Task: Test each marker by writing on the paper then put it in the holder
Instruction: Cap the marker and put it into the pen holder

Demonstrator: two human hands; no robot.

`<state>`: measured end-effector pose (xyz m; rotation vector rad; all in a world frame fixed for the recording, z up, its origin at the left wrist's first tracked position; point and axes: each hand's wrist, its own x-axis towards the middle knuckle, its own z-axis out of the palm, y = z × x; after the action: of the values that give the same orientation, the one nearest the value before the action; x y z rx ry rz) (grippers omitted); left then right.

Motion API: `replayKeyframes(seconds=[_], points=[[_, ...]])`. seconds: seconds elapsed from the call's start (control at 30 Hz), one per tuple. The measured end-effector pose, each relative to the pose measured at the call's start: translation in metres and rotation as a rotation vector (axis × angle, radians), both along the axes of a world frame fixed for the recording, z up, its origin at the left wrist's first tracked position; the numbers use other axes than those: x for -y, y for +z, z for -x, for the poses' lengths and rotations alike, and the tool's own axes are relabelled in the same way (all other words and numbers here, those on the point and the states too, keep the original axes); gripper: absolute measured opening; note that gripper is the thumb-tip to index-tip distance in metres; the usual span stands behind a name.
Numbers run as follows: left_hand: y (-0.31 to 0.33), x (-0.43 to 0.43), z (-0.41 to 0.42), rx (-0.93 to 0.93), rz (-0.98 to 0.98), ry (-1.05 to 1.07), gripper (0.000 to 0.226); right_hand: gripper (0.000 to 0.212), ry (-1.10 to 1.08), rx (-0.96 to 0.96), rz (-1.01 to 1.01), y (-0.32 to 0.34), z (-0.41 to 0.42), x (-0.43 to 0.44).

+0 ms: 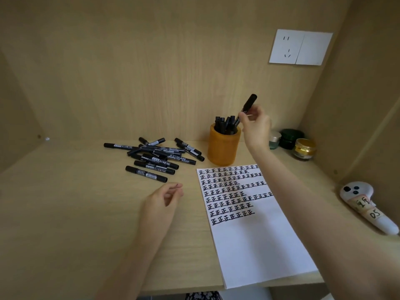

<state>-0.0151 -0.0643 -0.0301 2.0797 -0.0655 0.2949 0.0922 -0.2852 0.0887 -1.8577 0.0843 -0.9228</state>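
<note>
My right hand (pixel 255 124) pinched 1 marker (pixel 249 105) mid-barrel, tip over the holder (pixel 224 148), left hand (pixel 164 198) loose and empty; I judged it light, stiff, slick.

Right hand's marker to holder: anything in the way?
No outside obstacle: the marker in the right hand hangs just above the right rim of the holder. Only the stored markers inside crowd the opening.

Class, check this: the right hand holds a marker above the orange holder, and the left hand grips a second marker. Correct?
Not quite. The head view shows the left hand holding nothing, near the loose markers. The right hand does hold a marker above the orange holder.
</note>
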Motion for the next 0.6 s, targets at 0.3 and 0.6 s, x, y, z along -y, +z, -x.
replayKeyframes(seconds=[0.3, 0.6], points=[[-0.002, -0.001, -0.003, 0.028, 0.092, 0.01, 0.019, 0.061, -0.005, -0.159, 0.285, -0.02, -0.028, -0.001], [-0.004, -0.002, -0.005, 0.031, 0.091, 0.012, 0.024, 0.042, -0.122, -0.366, 0.572, -0.032, -0.032, -0.001]])
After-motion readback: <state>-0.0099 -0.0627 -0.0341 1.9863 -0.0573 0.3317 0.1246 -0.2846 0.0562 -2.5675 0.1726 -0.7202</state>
